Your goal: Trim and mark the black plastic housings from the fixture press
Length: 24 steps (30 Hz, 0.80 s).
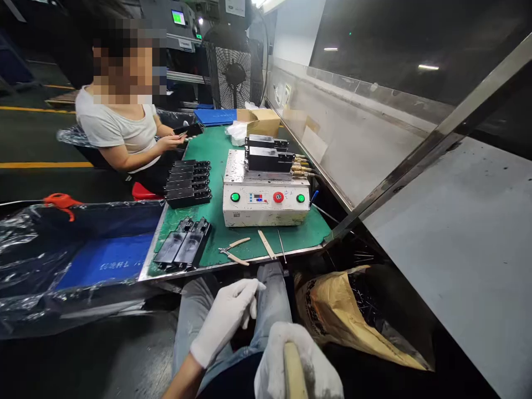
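Note:
My left hand (228, 316), in a white glove, hovers over my lap below the table edge with its fingers loosely curled and nothing visible in them. My right hand (297, 363), also gloved, is closed around a tan wooden stick (293, 370) at the bottom of the view. On the green mat (216, 152) ahead stands a white test machine (266, 197) with green and red buttons and black parts clamped on top. Tweezers (235, 252) and a thin wooden stick (266, 244) lie at the mat's near edge.
Black plastic parts lie in a stack (188, 183) and as a pair (183, 248) on the mat's left. A co-worker in a white shirt (118, 130) sits at the far left holding a black part. A blue bin in plastic wrap (83, 255) stands left; an open brown bag (357, 316) right.

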Each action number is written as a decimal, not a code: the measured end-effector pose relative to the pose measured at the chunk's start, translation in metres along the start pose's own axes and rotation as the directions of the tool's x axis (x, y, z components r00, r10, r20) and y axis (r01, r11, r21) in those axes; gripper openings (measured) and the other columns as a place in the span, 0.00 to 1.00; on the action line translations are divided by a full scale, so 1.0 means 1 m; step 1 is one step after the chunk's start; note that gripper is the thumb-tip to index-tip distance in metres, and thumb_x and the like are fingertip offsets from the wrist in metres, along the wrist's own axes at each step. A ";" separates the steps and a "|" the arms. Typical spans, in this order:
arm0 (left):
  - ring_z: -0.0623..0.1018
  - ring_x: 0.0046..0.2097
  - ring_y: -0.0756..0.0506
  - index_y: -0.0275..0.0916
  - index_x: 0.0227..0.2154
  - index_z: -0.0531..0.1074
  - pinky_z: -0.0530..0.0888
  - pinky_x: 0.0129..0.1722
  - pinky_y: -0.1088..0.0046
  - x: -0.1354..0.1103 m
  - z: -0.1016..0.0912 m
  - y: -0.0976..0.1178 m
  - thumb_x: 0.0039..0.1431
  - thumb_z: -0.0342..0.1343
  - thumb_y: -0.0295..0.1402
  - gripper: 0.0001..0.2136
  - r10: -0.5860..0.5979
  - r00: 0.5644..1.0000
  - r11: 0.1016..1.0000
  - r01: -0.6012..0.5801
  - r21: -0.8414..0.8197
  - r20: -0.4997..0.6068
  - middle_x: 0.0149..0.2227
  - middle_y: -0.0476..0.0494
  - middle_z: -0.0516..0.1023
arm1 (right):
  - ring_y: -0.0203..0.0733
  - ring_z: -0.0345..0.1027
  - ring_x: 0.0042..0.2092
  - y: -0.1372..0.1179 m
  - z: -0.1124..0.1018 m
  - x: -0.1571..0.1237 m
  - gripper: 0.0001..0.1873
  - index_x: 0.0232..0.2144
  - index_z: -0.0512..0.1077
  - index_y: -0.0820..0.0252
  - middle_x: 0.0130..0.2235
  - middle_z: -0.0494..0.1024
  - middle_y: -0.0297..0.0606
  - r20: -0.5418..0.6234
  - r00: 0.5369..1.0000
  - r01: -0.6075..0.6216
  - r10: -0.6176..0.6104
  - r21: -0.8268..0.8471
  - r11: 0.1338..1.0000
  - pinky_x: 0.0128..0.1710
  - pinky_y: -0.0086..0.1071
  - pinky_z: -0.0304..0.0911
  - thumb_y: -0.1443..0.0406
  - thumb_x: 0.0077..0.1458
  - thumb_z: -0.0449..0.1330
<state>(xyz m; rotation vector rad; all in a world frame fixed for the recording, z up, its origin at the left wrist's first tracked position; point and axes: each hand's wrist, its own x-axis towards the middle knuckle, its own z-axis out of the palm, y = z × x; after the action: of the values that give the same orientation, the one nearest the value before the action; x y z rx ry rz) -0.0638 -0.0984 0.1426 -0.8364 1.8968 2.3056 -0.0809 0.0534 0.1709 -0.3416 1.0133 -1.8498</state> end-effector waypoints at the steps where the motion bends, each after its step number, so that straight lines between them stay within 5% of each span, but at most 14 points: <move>1: 0.67 0.22 0.52 0.34 0.41 0.79 0.62 0.24 0.75 -0.005 -0.002 0.007 0.61 0.55 0.57 0.27 0.030 1.000 1.000 -0.030 0.000 0.003 0.21 0.52 0.72 | 0.35 0.61 0.19 -0.005 -0.002 0.002 0.36 0.30 0.74 0.59 0.19 0.69 0.36 0.009 1.000 -0.009 0.009 -0.005 1.000 0.16 0.27 0.53 0.31 0.49 0.63; 5: 0.78 0.41 0.44 0.39 0.48 0.79 0.75 0.45 0.70 -0.029 -0.004 0.043 0.56 0.55 0.63 0.32 0.284 0.949 0.959 -0.282 -0.038 0.137 0.38 0.42 0.81 | 0.29 0.52 0.14 -0.006 -0.018 0.013 0.30 0.37 0.72 0.59 0.18 0.71 0.32 -0.015 1.000 0.001 -0.002 -0.010 1.000 0.12 0.23 0.43 0.38 0.59 0.61; 7: 0.79 0.47 0.42 0.40 0.48 0.79 0.75 0.50 0.68 -0.030 -0.002 0.052 0.55 0.57 0.63 0.32 0.297 0.943 0.955 -0.292 -0.051 0.150 0.44 0.40 0.82 | 0.28 0.48 0.13 -0.002 -0.027 0.018 0.27 0.38 0.72 0.59 0.17 0.70 0.30 -0.039 0.999 0.028 -0.030 -0.043 0.999 0.11 0.22 0.41 0.40 0.63 0.59; 11: 0.80 0.41 0.44 0.37 0.44 0.79 0.77 0.44 0.68 0.005 -0.006 0.015 0.64 0.53 0.54 0.24 0.227 0.974 0.959 -0.227 -0.168 -0.023 0.41 0.39 0.83 | 0.35 0.66 0.24 -0.035 -0.046 0.029 0.27 0.36 0.76 0.60 0.26 0.76 0.37 -0.083 0.970 0.186 -0.229 -0.356 0.916 0.22 0.27 0.60 0.42 0.65 0.57; 14: 0.82 0.35 0.43 0.35 0.44 0.77 0.77 0.37 0.68 0.043 -0.027 -0.054 0.64 0.51 0.55 0.26 0.100 0.994 0.987 -0.092 -0.135 0.051 0.35 0.38 0.83 | 0.44 0.73 0.41 -0.114 -0.067 0.062 0.22 0.42 0.81 0.58 0.42 0.81 0.43 -0.051 0.885 0.270 -0.464 -0.755 0.597 0.38 0.33 0.68 0.47 0.66 0.59; 16: 0.84 0.37 0.41 0.35 0.47 0.77 0.78 0.38 0.65 0.064 -0.050 -0.104 0.67 0.38 0.57 0.32 -0.012 0.996 0.987 -0.002 0.162 0.089 0.37 0.35 0.85 | 0.45 0.73 0.42 -0.181 -0.083 0.105 0.16 0.46 0.82 0.56 0.43 0.82 0.41 0.001 0.814 0.228 -0.581 -0.920 0.318 0.42 0.34 0.68 0.54 0.65 0.61; 18: 0.85 0.42 0.39 0.39 0.44 0.80 0.79 0.46 0.61 0.079 -0.080 -0.147 0.70 0.32 0.50 0.31 -0.052 0.997 0.759 0.008 0.651 0.048 0.39 0.35 0.86 | 0.47 0.74 0.46 -0.246 -0.099 0.162 0.14 0.47 0.82 0.55 0.46 0.83 0.41 0.136 0.737 0.220 -0.662 -0.974 0.044 0.49 0.38 0.68 0.58 0.62 0.63; 19: 0.83 0.53 0.35 0.40 0.43 0.82 0.75 0.58 0.55 0.085 -0.096 -0.165 0.66 0.45 0.48 0.23 -0.045 0.996 0.685 -0.025 0.728 0.077 0.47 0.33 0.86 | 0.47 0.74 0.46 -0.274 -0.107 0.192 0.14 0.46 0.82 0.56 0.45 0.83 0.41 0.179 0.713 0.203 -0.678 -0.978 -0.046 0.49 0.38 0.69 0.59 0.61 0.64; 21: 0.67 0.70 0.28 0.42 0.46 0.83 0.54 0.73 0.45 0.095 -0.130 -0.196 0.51 0.63 0.40 0.19 -0.034 0.995 0.578 -0.059 0.814 0.096 0.61 0.32 0.79 | 0.46 0.76 0.45 -0.317 -0.122 0.250 0.15 0.46 0.83 0.58 0.44 0.84 0.42 0.263 0.716 0.168 -0.646 -0.964 -0.207 0.49 0.38 0.70 0.60 0.60 0.63; 23: 0.61 0.73 0.32 0.47 0.57 0.78 0.51 0.75 0.46 0.106 -0.161 -0.225 0.58 0.56 0.43 0.24 -0.068 0.992 0.351 -0.079 0.933 0.109 0.69 0.38 0.69 | 0.45 0.76 0.42 -0.344 -0.132 0.294 0.15 0.46 0.83 0.58 0.41 0.84 0.41 0.345 0.758 0.172 -0.553 -0.924 -0.342 0.48 0.38 0.70 0.60 0.60 0.63; 24: 0.62 0.73 0.33 0.46 0.60 0.75 0.53 0.75 0.47 0.111 -0.173 -0.239 0.60 0.53 0.44 0.26 -0.053 0.998 0.284 -0.014 0.959 0.030 0.70 0.37 0.68 | 0.44 0.76 0.40 -0.351 -0.136 0.308 0.14 0.44 0.84 0.57 0.38 0.84 0.39 0.375 0.776 0.186 -0.507 -0.905 -0.383 0.47 0.37 0.71 0.60 0.59 0.64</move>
<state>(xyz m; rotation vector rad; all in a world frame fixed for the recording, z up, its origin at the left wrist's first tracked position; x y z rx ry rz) -0.0074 -0.2308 -0.1375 -0.5312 2.5957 0.6598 -0.5332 -0.0734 0.2986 -1.7132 2.7971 -0.8992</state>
